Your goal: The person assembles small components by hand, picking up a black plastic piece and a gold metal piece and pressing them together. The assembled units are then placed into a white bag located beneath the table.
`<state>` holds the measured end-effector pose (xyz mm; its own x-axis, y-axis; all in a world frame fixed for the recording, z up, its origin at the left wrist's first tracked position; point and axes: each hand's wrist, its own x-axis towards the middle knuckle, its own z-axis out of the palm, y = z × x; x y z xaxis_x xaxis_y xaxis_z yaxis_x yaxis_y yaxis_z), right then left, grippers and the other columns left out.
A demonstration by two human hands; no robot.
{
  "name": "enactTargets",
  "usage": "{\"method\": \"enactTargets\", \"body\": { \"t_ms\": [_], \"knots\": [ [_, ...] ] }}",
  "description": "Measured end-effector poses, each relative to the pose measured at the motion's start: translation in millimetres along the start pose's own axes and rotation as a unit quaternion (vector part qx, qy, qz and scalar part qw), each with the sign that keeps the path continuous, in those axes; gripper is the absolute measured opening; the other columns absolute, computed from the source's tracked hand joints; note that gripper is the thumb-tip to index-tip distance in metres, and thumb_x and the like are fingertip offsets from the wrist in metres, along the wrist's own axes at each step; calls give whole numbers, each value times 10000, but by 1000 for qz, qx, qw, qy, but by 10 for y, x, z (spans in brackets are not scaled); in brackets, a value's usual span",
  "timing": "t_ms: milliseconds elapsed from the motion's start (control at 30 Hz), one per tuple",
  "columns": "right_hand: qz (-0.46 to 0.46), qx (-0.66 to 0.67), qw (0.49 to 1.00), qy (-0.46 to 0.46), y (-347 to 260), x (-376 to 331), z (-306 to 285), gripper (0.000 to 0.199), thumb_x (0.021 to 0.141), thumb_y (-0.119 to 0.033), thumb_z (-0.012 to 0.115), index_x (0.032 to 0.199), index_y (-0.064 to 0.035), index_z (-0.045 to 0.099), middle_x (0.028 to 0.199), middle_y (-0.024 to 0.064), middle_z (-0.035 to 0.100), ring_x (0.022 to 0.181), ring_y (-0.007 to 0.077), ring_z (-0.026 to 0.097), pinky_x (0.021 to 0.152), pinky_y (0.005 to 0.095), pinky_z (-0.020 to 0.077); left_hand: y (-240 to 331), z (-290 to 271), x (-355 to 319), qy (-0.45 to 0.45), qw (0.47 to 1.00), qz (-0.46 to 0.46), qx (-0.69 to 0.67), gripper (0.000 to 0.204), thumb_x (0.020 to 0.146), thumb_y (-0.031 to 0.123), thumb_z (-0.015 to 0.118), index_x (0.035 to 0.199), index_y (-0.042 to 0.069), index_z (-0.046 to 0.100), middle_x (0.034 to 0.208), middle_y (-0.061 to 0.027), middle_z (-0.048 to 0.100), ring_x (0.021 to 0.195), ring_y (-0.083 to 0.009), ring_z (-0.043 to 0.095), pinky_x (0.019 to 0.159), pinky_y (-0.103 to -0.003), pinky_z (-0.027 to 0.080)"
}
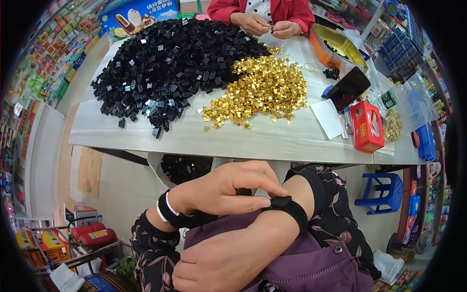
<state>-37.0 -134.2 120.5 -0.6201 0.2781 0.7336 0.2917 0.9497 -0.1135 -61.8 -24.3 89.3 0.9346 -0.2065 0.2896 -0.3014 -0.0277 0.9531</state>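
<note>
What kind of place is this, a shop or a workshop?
Probably a small shop doubling as a piecework bench. Shelves of packaged goods line the walls, while the table holds a heap of black plastic parts and a heap of gold metal clips that another person's hands are assembling.

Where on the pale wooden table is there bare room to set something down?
The near edge strip of the pale wooden table is bare, below the heap of small black plastic parts and the pile of shiny gold metal clips. The right end is crowded: black phone, red rectangular box, yellow tin tray.
</note>
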Motion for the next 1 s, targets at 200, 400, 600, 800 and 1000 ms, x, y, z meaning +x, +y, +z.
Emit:
{"method": "enactTargets", "body": {
  "t_ms": [200,400,600,800,1000],
  "knots": [
    [-4,41,999,-23,48,-14,71,144,756,-189,551,675,-72,575,684,10,519,628,150,532,482,258,381,-16,20,32,-10,1000,-26,14,235,830,60,602,1063,37,629,978,-57,563,765,-100,503,660,-215,412],
    [7,80,995,-58,159,-13,15,150,765,-186,554,707,-49,575,692,46,544,658,202,574,497,311,441,-50,-28,73,-22,999,-46,19,246,841,99,570,1076,44,618,984,-55,555,807,-123,513,692,-242,419],
    [73,154,983,-64,475,-104,-163,86,813,-145,566,810,-60,562,722,55,522,647,222,553,536,327,443,-244,-69,90,46,998,-44,16,228,854,157,547,1047,56,611,920,-58,575,835,-140,536,698,-252,431],
    [324,69,938,104,1080,-656,-610,156,798,-145,652,934,-69,652,832,70,639,704,203,615,594,285,481,-356,-357,-403,228,925,-291,85,217,888,151,533,1037,13,609,806,-25,610,765,-109,579,705,-236,456],
    [567,10,823,40,1445,-1208,-806,172,783,-183,652,893,-50,657,762,61,636,625,154,590,584,271,467,-576,-634,-744,412,865,-222,180,221,907,183,524,1045,33,609,751,16,606,568,-34,483,500,-175,382]
  ]
}}
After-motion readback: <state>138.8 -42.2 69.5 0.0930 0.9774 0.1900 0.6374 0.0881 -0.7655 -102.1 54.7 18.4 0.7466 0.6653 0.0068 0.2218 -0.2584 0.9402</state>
